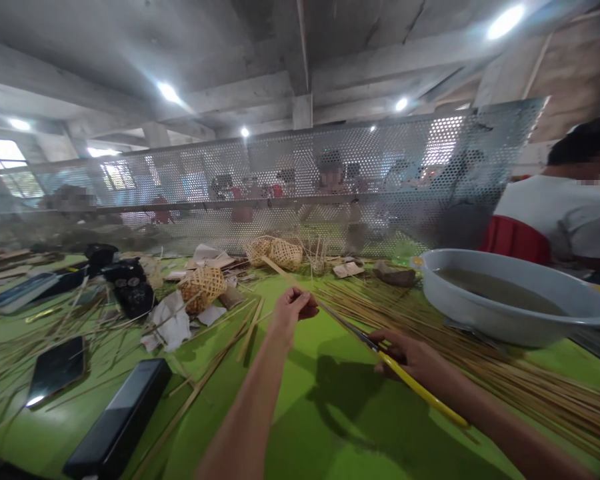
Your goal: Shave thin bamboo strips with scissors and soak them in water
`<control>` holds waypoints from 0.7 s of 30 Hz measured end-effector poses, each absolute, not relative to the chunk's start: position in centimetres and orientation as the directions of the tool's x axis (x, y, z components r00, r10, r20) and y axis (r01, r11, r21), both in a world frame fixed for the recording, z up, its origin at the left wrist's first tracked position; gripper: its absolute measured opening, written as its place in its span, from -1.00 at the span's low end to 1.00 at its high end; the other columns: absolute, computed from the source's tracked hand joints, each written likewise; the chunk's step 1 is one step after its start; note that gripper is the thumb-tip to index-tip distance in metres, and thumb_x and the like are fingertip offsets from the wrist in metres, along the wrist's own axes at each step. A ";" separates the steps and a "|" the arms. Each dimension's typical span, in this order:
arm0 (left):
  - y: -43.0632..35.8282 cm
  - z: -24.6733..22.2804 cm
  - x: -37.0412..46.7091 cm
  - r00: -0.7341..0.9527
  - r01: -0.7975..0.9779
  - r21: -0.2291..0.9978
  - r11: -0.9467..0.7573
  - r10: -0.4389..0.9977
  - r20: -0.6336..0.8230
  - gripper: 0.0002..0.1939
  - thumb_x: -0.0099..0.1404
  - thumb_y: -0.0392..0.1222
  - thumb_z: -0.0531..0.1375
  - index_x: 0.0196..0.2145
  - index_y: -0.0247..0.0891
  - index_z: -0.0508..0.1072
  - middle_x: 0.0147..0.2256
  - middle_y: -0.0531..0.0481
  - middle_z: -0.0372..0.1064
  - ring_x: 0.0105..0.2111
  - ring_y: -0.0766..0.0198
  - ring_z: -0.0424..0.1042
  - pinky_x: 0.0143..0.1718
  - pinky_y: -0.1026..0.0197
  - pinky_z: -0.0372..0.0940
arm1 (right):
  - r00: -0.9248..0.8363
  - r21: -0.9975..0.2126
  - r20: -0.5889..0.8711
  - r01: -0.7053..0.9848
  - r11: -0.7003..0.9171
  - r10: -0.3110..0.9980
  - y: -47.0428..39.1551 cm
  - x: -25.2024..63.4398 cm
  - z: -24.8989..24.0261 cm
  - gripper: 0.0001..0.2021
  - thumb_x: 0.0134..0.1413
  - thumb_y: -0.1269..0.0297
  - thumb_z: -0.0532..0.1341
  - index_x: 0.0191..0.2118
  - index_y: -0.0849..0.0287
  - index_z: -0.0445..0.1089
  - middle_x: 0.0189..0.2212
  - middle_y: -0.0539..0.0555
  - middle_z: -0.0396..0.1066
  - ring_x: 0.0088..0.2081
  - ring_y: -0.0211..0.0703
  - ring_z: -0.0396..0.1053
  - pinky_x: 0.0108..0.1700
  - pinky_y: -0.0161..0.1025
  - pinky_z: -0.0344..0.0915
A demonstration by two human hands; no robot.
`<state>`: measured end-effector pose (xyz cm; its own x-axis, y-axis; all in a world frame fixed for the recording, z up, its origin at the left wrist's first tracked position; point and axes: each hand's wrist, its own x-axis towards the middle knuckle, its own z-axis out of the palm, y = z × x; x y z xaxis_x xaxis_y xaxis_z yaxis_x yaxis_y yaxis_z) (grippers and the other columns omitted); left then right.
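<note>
Yellow-handled metal scissors [414, 385] in right hand [397, 353], blades slender.

No lettering seems legible in this view.

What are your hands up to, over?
Left hand pinching pale strip. Right hand gripping yellow-handled tool. Loose strips close by, basin beyond.

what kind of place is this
Probably a basket-weaving workshop: loose tan strips and small woven yellowish balls lie on a green table, beside a pale blue oval water tub, under a bare concrete ceiling.
</note>
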<state>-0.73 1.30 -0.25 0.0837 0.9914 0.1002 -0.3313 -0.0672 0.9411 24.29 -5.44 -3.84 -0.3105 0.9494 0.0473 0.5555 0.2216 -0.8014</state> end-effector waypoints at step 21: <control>2.1 -0.2 -1.5 0.002 -0.331 0.940 -0.086 0.996 0.092 -0.68 0.01 -0.02 0.37 -0.50 -0.29 0.38 -0.56 0.05 0.41 -0.59 0.36 0.40 -0.45 0.26 0.36 | -0.330 -0.759 0.036 0.606 0.241 0.943 -6.2 24.4 -3.0 -0.50 -0.02 -0.06 0.27 0.00 0.10 0.33 -0.46 -0.03 0.40 -0.42 -0.14 0.31 -0.39 -0.28 0.16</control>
